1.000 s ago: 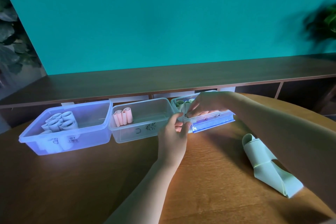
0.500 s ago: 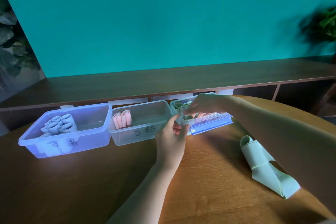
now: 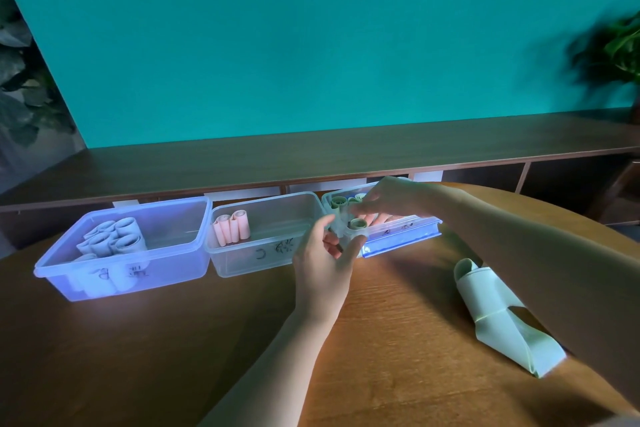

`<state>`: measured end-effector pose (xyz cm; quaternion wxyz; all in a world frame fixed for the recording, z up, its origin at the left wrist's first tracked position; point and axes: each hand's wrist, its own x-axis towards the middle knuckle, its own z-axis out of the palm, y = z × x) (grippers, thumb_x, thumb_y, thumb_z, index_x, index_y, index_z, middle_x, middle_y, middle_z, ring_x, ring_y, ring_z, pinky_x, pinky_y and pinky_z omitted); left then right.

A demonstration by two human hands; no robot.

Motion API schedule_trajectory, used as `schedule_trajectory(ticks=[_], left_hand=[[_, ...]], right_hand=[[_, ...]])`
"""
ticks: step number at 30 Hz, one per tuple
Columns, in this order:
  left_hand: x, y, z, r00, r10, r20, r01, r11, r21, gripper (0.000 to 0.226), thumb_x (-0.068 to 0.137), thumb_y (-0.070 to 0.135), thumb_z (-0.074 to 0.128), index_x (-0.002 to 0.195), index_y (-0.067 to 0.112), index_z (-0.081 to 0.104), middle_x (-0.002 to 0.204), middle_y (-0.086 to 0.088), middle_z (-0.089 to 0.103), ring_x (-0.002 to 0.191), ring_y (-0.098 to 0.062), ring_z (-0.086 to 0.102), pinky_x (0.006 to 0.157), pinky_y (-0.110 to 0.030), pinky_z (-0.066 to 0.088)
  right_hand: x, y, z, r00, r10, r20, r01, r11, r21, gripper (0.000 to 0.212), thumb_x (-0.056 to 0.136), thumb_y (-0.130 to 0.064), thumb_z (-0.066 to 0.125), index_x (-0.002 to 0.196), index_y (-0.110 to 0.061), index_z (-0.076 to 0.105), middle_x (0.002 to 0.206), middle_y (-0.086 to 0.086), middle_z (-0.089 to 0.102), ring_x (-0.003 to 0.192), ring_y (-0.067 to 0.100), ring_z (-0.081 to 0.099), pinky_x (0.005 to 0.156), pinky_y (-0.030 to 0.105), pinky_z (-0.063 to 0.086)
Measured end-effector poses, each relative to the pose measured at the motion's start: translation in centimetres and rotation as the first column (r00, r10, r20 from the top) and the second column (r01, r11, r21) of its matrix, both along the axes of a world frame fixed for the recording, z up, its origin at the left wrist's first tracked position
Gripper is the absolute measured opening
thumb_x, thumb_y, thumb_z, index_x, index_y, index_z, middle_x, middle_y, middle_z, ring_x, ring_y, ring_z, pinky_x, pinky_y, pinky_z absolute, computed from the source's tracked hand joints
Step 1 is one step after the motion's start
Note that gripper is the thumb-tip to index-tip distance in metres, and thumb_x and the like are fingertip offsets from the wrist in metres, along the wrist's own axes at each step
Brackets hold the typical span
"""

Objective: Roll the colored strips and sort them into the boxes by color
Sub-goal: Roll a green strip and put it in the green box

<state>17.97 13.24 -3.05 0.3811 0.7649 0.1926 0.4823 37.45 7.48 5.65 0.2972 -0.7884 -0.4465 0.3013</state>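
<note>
Three clear plastic boxes stand in a row at the table's far edge. The left box (image 3: 62, 274) holds several pale blue rolls, the middle box (image 3: 242, 263) three pink rolls (image 3: 231, 227), and the right box (image 3: 405, 236) green rolls (image 3: 338, 202). My left hand (image 3: 325, 263) pinches a rolled green strip (image 3: 357, 226) upright at the right box's near left corner. My right hand (image 3: 384, 199) reaches over that box, its curled fingertips on the roll's top. An unrolled green strip (image 3: 502, 319) lies folded on the table to the right, partly under my right forearm.
The round wooden table (image 3: 156, 357) ends just behind the boxes. A long low wooden shelf (image 3: 311, 156) runs along the teal wall. Plants stand at the far left (image 3: 17, 90) and far right (image 3: 620, 52).
The green roll has come up from the box's corner into view between both hands. The view has tilted slightly, so the boxes sit lower in the frame.
</note>
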Motion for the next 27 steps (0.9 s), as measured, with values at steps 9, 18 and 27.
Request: schedule_trajectory(ticks=[9,18,27], left_hand=[[-0.7,-2.3,0.3,0.997,0.023,0.071,-0.025,0.999,0.027,0.043,0.087,0.038,0.077,0.123,0.019,0.065,0.082,0.008,0.062,0.076,-0.011,0.06,0.066,-0.02,0.049],[0.5,-11.6,0.2,0.927,-0.37,-0.067,0.36,0.925,-0.122,0.031,0.089,0.04,0.072,0.117,0.025,0.068,0.102,0.017,0.069,0.096,0.0,0.063,0.081,-0.022,0.053],[2.3,-14.5,0.5,0.936,-0.304,-0.177,0.309,0.951,-0.003,0.025,0.09,0.025,0.072,0.115,0.026,0.073,0.114,0.013,0.071,0.109,-0.002,0.061,0.102,-0.031,0.05]], right_hand=[[-1.8,-6.3,3.2,0.935,-0.283,0.212,0.24,0.949,0.206,0.03,0.096,-0.039,0.066,0.099,-0.011,0.076,0.095,0.005,0.078,0.084,0.016,0.073,0.08,0.029,0.059],[-5.6,-19.7,1.5,0.804,-0.481,0.35,0.369,0.864,0.342,0.013,0.094,-0.035,0.07,0.098,-0.025,0.077,0.086,-0.006,0.074,0.076,0.014,0.072,0.076,0.031,0.059],[-6.2,-26.9,-3.2,0.722,-0.435,0.537,0.441,0.889,0.127,0.025,0.087,-0.039,0.078,0.106,-0.023,0.077,0.102,-0.01,0.066,0.096,0.014,0.058,0.071,0.024,0.044]])
